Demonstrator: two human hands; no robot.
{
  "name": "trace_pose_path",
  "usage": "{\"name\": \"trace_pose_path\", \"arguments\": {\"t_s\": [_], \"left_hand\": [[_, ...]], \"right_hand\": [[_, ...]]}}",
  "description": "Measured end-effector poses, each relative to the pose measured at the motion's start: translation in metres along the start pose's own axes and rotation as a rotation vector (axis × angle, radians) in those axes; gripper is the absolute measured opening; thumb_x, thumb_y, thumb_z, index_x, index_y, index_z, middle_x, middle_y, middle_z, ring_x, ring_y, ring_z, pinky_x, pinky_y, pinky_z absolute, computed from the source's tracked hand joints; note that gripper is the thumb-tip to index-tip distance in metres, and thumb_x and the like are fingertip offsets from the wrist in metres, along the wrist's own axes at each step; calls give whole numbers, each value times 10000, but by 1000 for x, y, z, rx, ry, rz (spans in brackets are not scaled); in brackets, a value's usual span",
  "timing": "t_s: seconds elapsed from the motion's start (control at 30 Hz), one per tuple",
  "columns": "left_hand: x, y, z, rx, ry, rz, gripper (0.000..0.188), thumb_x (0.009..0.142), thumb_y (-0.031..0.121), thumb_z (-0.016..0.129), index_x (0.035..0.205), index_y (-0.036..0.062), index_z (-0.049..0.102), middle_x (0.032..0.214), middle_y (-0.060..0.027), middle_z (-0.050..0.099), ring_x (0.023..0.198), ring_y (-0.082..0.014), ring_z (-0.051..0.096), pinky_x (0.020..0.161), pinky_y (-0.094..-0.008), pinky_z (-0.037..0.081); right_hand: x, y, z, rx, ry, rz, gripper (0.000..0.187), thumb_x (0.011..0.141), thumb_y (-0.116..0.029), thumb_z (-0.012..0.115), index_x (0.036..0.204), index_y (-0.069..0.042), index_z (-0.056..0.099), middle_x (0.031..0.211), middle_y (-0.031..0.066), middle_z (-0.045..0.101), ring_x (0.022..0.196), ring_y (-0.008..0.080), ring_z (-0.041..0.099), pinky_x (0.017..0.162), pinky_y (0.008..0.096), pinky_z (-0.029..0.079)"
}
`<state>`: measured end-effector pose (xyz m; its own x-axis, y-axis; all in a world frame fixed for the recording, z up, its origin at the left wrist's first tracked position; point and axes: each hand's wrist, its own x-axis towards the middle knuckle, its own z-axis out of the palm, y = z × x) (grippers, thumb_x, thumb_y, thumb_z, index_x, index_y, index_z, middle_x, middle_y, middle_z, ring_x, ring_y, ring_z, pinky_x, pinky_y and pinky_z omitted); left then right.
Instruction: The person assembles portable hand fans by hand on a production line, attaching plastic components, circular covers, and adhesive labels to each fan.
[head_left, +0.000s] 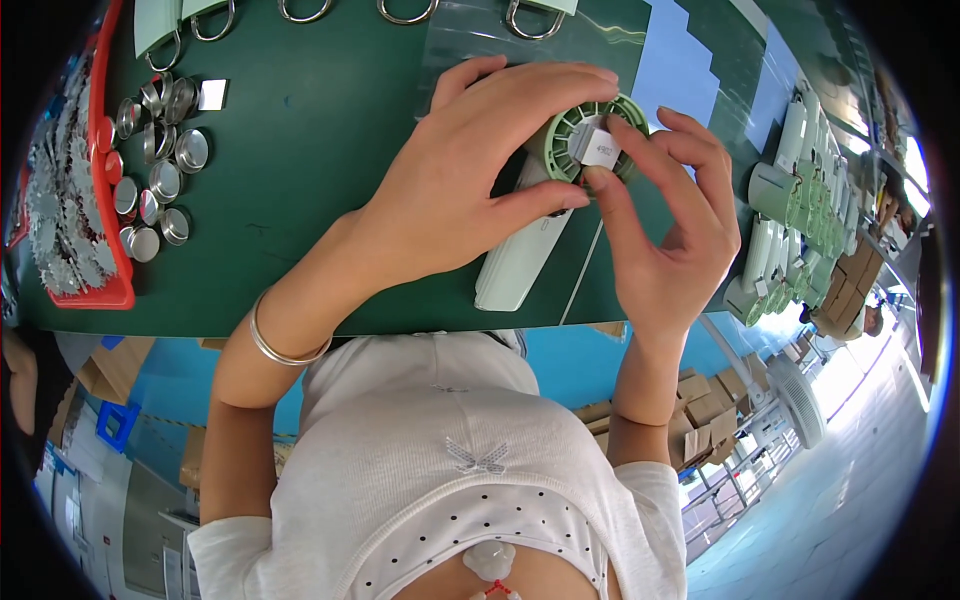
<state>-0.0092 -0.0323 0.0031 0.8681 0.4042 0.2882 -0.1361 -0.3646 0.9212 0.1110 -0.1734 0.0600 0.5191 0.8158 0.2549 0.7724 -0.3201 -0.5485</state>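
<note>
My left hand (430,180) is wrapped round the round, ribbed light-green head of what looks like a handheld fan body (631,108). Its pale handle (522,262) slants down toward the table's near edge. At the centre of the open head sits a small white square block (600,149) with dark print on its face. The thumb and forefinger of my right hand (668,205) pinch at this block, while the other fingers are raised and curled. Whether the block is fixed in the head or loose, I cannot tell.
Round silver metal caps (165,181) lie in a loose group at the left, beside a red tray (120,285) of grey toothed pieces (72,215). Metal loops (405,12) line the far edge. More green fan bodies (775,192) stand along the right, near blue sheets (680,62).
</note>
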Motion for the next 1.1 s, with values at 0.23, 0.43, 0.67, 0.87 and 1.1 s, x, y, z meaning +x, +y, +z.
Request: {"name": "trace_pose_path", "arguments": {"t_s": [0.23, 0.43, 0.67, 0.87, 1.1], "left_hand": [[-1, 4, -1, 15, 9, -36, 650, 732, 115, 807, 1331, 105, 556, 1371, -43, 602, 1243, -269, 564, 1110, -430, 357], [-2, 4, 3, 4, 50, -29, 671, 740, 59, 787, 1356, 81, 524, 1366, -56, 598, 1245, -278, 552, 1077, -379, 399], [-7, 2, 10, -61, 99, -32, 630, 779, 11, 756, 1353, 46, 498, 1374, -80, 585, 1239, -250, 566, 1060, -363, 433], [-9, 0, 18, -185, 179, 13, 711, 656, -56, 767, 1318, 81, 547, 1331, -99, 590, 1163, -308, 559, 986, -386, 439], [-5, 5, 14, -167, 118, 2, 593, 780, -18, 731, 1324, 39, 503, 1381, -98, 575, 1246, -263, 563, 1054, -371, 440]], "right_hand": [[6, -29, -8, -80, 47, 182, 223, 694, -127, 810, 875, -51, 706, 812, 39, 605, 934, 244, 592, 849, 364, 441], [20, -39, 1, -460, -56, 128, 249, 754, -249, 763, 727, -46, 621, 689, 31, 551, 816, 230, 529, 866, 381, 356], [30, -43, 2, -430, -163, 216, 244, 756, -209, 719, 695, -18, 580, 701, 64, 570, 802, 270, 521, 877, 400, 344], [25, -48, 7, -376, -128, 277, 235, 775, -185, 702, 708, -14, 555, 724, 66, 560, 801, 268, 514, 854, 402, 343], [19, -52, -3, -455, -135, 303, 238, 799, -232, 732, 781, -32, 604, 751, 59, 571, 792, 254, 531, 870, 378, 363]]}}
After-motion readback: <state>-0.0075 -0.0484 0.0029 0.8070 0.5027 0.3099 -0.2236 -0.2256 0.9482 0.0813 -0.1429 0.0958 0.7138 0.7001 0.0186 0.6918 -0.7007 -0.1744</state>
